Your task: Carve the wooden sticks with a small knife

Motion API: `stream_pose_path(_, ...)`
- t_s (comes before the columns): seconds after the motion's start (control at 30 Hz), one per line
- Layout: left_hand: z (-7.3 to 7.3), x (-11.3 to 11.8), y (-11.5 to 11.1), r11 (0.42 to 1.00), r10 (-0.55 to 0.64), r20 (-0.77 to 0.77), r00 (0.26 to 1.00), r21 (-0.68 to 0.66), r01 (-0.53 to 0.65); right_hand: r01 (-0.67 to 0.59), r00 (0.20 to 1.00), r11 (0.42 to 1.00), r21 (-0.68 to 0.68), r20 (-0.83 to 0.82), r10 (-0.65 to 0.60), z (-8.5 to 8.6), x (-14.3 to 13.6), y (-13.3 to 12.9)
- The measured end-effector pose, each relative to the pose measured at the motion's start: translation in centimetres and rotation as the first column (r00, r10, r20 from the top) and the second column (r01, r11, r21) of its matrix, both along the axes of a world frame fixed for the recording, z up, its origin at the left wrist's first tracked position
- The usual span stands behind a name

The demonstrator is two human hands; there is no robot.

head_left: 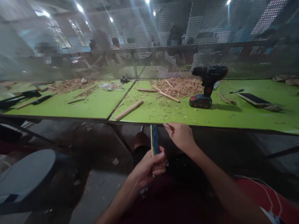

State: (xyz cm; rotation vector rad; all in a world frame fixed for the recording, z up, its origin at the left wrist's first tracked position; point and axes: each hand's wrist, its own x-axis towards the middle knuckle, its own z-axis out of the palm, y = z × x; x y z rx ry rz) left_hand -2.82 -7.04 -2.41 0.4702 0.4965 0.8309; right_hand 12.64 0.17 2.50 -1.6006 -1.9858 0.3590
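My left hand [149,166] is closed around a short stick [154,140] painted green and blue, held upright in front of my lap, below the table's front edge. My right hand [181,135] is just to its right, fingers pinched on a thin sliver of wood [170,127] near the stick's top end. Both hands hover under the edge of the green table [93,105].
On the green table stand a black and red cordless drill [206,85], a heap of wood shavings [179,86], a loose wooden stick [129,109], a phone [253,99] and a pen [236,91]. A perforated screen runs behind it, with people beyond. A grey stool [28,174] is at my left.
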Motion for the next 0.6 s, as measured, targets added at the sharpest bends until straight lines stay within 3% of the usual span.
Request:
stream_pose_path(0.07, 0.3, 0.1, 0.4, 0.999, 0.036, -0.087, 0.996, 0.028, -0.033, 0.033, 0.969, 0.994, 0.102, 0.242, -0.057, 0.0, -0.5, -0.8)
stream_pose_path(0.2, 1.0, 0.4, 1.0, 0.992, 0.089, -0.229, 0.969, 0.111, -0.064, -0.173, 0.871, 0.983, 0.063, 0.475, 0.123, -0.3, -1.6, -1.6)
stream_pose_path(0.33, 1.5, 0.4, 1.3, 0.978, 0.142, -0.279, 0.950, 0.185, -0.092, -0.179, 0.821, 0.983, 0.039, 0.556, 0.127, -0.4, -2.3, -1.2)
stream_pose_path(0.6, 2.1, -0.1, 1.2, 0.978, 0.095, -0.305, 0.948, 0.206, -0.032, -0.177, 0.798, 0.982, 0.061, 0.593, 0.107, -0.1, -2.5, -1.7)
